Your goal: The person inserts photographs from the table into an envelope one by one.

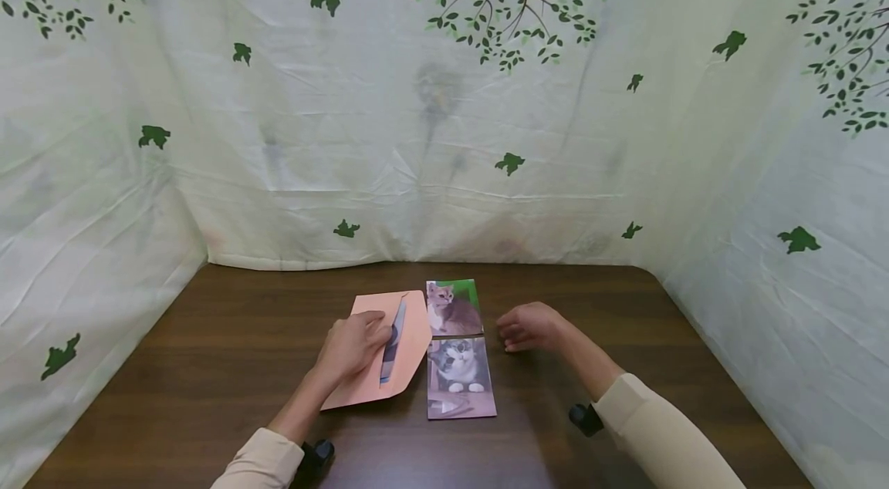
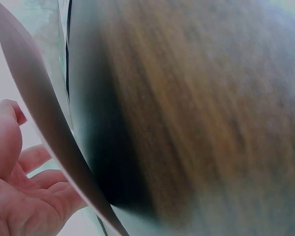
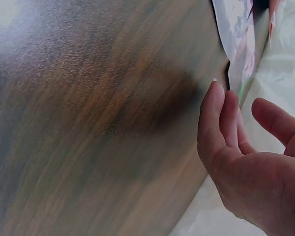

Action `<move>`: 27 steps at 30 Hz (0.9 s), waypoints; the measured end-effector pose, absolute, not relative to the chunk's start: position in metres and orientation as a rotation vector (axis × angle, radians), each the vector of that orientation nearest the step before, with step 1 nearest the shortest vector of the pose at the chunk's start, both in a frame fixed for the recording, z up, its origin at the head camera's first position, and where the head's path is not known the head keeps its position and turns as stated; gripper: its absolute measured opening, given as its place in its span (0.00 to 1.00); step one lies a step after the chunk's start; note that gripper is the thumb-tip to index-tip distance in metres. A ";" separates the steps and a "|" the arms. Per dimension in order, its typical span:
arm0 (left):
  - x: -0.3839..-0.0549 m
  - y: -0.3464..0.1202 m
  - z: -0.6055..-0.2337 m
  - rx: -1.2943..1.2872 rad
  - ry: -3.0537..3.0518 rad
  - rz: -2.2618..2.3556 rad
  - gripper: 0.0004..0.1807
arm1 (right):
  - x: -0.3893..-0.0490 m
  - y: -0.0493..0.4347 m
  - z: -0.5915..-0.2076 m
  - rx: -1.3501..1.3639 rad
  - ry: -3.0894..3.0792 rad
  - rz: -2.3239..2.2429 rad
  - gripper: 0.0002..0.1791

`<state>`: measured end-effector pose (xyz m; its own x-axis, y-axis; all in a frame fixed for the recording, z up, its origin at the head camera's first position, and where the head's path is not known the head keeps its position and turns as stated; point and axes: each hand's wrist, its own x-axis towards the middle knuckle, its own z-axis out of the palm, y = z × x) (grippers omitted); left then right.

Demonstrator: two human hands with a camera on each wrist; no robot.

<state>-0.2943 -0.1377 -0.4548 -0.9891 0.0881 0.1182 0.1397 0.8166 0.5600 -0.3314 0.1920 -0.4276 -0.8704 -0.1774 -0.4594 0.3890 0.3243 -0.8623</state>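
Observation:
My left hand holds a pink envelope, with fingers and thumb at the left side of a long opening. Through that opening shows a strip of a picture card. The left wrist view has the envelope's shaded underside tilted above the table. Beside the envelope lie two cat photos, one above the other: an orange kitten on top and a grey-and-white cat below. Just right of the photos, my right hand hovers with loosely curled fingers and holds nothing.
A dark brown wooden table lies under everything. White cloth with green leaf prints hangs behind it and along both sides. Black wrist cameras sit under both forearms, below pale sleeves.

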 end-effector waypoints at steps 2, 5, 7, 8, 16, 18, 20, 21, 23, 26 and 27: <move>-0.294 -0.138 -0.455 -0.179 -2.916 -0.905 0.24 | -0.331 0.193 -0.428 0.177 2.109 -1.565 0.20; -0.294 -0.138 -0.455 -0.178 -2.918 -0.909 0.24 | -0.330 0.194 -0.429 0.174 2.103 -1.545 0.20; -0.294 -0.138 -0.455 -0.177 -2.921 -0.908 0.24 | -0.330 0.194 -0.430 0.187 2.106 -1.537 0.19; -0.294 -0.138 -0.455 -0.177 -2.922 -0.910 0.24 | -0.330 0.193 -0.431 0.193 2.109 -1.533 0.19; -0.294 -0.138 -0.456 -0.177 -2.921 -0.908 0.24 | -0.329 0.190 -0.435 0.211 2.124 -1.521 0.19; -0.295 -0.138 -0.456 -0.176 -2.923 -0.907 0.24 | -0.328 0.190 -0.436 0.203 2.122 -1.527 0.19; -0.295 -0.138 -0.457 -0.172 -2.923 -0.908 0.24 | -0.328 0.189 -0.436 0.212 2.117 -1.540 0.18; -0.295 -0.138 -0.457 -0.171 -2.922 -0.908 0.24 | -0.328 0.189 -0.437 0.207 2.117 -1.543 0.18; -0.295 -0.138 -0.457 -0.174 -2.920 -0.907 0.24 | -0.329 0.189 -0.438 0.211 2.112 -1.548 0.18; -0.295 -0.138 -0.457 -0.183 -2.917 -0.898 0.24 | -0.328 0.188 -0.440 0.222 2.107 -1.553 0.17; -0.296 -0.138 -0.457 -0.186 -2.916 -0.896 0.24 | -0.328 0.188 -0.440 0.222 2.107 -1.553 0.17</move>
